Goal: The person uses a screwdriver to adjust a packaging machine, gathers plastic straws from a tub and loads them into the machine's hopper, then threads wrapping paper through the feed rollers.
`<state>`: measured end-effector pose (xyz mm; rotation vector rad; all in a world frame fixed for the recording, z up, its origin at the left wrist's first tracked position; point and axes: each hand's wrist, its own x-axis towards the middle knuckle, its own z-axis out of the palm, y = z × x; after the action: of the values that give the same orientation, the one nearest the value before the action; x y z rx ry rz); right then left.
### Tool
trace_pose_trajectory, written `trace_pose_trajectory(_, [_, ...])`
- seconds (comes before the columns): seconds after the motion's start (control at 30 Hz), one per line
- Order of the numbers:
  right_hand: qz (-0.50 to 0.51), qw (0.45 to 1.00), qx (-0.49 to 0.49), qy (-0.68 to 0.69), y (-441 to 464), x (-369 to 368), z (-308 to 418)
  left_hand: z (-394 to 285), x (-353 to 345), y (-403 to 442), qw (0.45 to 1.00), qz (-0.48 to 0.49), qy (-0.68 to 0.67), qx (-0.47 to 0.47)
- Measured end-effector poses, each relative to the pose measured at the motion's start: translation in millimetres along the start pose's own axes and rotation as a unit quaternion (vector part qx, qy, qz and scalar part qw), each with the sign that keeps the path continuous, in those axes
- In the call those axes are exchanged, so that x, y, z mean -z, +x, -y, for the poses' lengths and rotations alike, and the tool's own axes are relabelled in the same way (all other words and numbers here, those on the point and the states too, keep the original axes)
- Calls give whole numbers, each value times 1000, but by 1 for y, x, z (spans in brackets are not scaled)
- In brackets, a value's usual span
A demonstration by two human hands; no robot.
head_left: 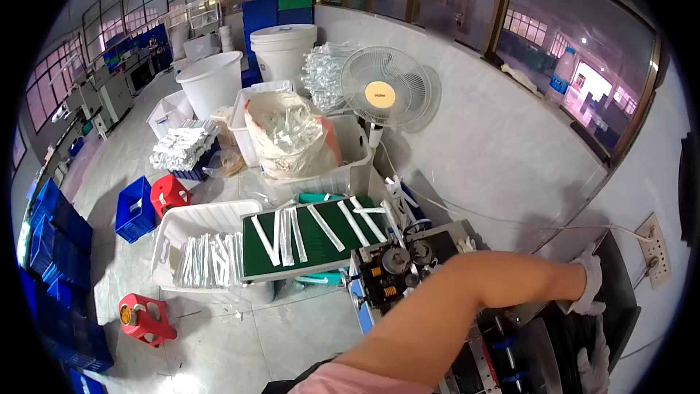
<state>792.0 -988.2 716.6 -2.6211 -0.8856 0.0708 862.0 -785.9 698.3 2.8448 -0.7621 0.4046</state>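
My left arm reaches across the machine from the bottom of the view. My left hand (586, 284), in a white glove, is over the black tray (625, 314) by the wall; its fingers are mostly turned away from view. Below it, my right hand (594, 361), also in a white glove, shows in part near the edge of the picture. What either hand holds cannot be made out. Beneath my arm stands a machine with metal rollers (396, 260) and a dark shaft with blue rings (508, 350).
A green conveyor belt (299, 244) carries several white strips towards a white bin (208, 211) full of them. A standing fan (380, 95) and a sack (288, 149) are behind. Red stools (149, 317) and blue crates (135, 208) stand left. A wall socket (654, 252) is at right.
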Motion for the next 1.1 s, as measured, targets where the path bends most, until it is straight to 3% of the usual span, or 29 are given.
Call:
trace_pose_trajectory(0.03, [7, 1000, 0, -1, -6, 4, 6, -3, 8, -18, 1000, -9, -9, -7])
trace_pose_trajectory(0.07, [41, 999, 1, 15, -11, 8, 16, -9, 27, -36, 997, 57, -22, -45])
trace_pose_trajectory(0.13, [106, 994, 16, 18, -15, 13, 22, -13, 27, -44, 971, 145, -176, -72])
trace_pose_trajectory(0.17, [103, 994, 35, -33, -16, 13, 25, -16, 27, -45, 966, 162, -183, -88])
trace_pose_trajectory(0.23, [123, 987, -43, -89, -19, 9, 29, -19, 26, -46, 961, 178, -177, -117])
trace_pose_trajectory(0.3, [143, 985, -67, -64, -19, 11, 41, -18, 32, -52, 964, 161, -164, -137])
trace_pose_trajectory(0.37, [164, 982, -91, -36, -16, 9, 44, -15, 46, -72, 973, 45, -160, -161])
trace_pose_trajectory(0.43, [101, 991, -11, -85, -10, 1, 38, -11, 48, -102, 943, -223, -144, -201])
trace_pose_trajectory(0.5, [30, 989, 68, -129, -1, -10, 32, -7, 57, -124, 949, -163, -210, -171])
trace_pose_trajectory(0.57, [-37, 975, 135, -175, 3, -20, 23, -10, 23, -126, 888, -418, -182, -59])
trace_pose_trajectory(0.6, [-35, 959, 135, -247, 16, -21, 7, -8, 17, -124, 863, -456, -215, -41])
trace_pose_trajectory(0.63, [-31, 939, 116, -321, 26, -22, -12, 5, 12, -128, 893, -359, -266, -50])
trace_pose_trajectory(0.67, [-16, 961, 68, -269, 34, -15, 3, 7, 15, -132, 877, -334, -345, -38])
trace_pose_trajectory(0.7, [-13, 970, 12, -241, 43, -10, 23, 6, 9, -130, 811, -360, -458, -47])
trace_pose_trajectory(0.73, [-20, 972, 48, -227, 47, 0, 18, 8, 2, -123, 798, -380, -456, -104])
trace_pose_trajectory(0.77, [-17, 976, 15, -217, 57, 10, 28, 19, -7, -121, 827, -372, -388, -168])
trace_pose_trajectory(0.8, [-24, 977, 27, -209, 60, 16, 5, 20, -37, -117, 810, -407, -362, -217])
trace_pose_trajectory(0.87, [-47, 971, 15, -232, 77, 19, -32, 26, -56, -110, 747, -422, -446, -253])
trace_pose_trajectory(1.0, [8, 978, -128, -163, 113, 35, -78, 10, -43, -103, 737, -525, -383, -186])
trace_pose_trajectory(1.03, [-40, 980, -84, -175, 115, 30, -113, -1, -47, -100, 729, -549, -370, -176])
trace_pose_trajectory(1.07, [-52, 980, -75, -177, 127, 29, -129, 10, -43, -102, 775, -494, -327, -221])
trace_pose_trajectory(1.1, [-64, 979, -67, -181, 137, 32, -137, 9, -43, -101, 773, -491, -332, -227])
